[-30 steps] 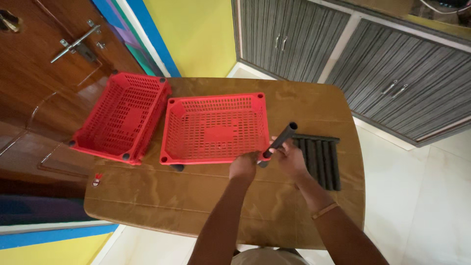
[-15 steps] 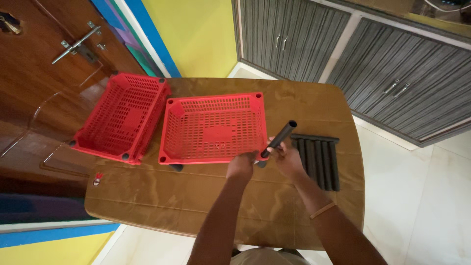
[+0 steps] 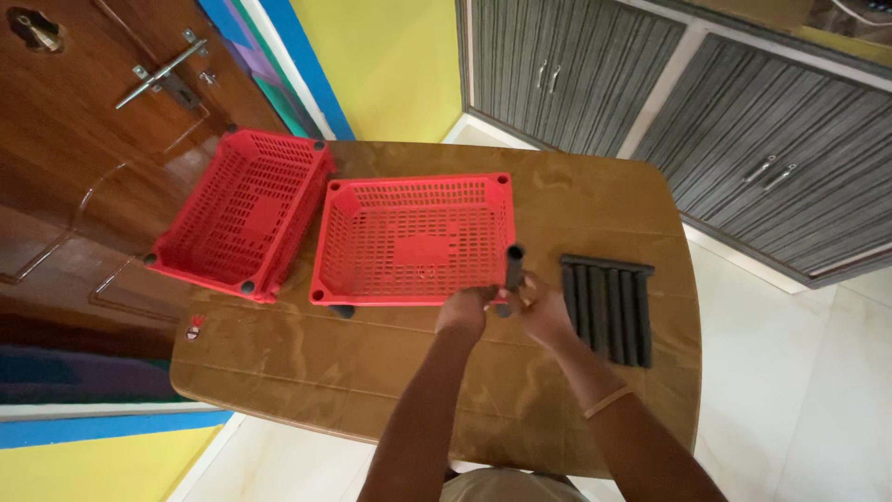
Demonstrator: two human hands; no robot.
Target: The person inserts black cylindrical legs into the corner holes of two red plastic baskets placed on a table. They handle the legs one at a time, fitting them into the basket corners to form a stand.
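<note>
The tube (image 3: 513,272) had swung from a slant to nearly upright at the tray (image 3: 413,241) corner. I kept my right hand (image 3: 546,311) clenched around it, my left hand (image 3: 464,308) gripping the tray rim.

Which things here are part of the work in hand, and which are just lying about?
In use: dark tube, held upright by the left hand and right hand at the corner of the near red basket.
Lying about: second red basket, row of dark tubes, small red item, wooden table.
</note>
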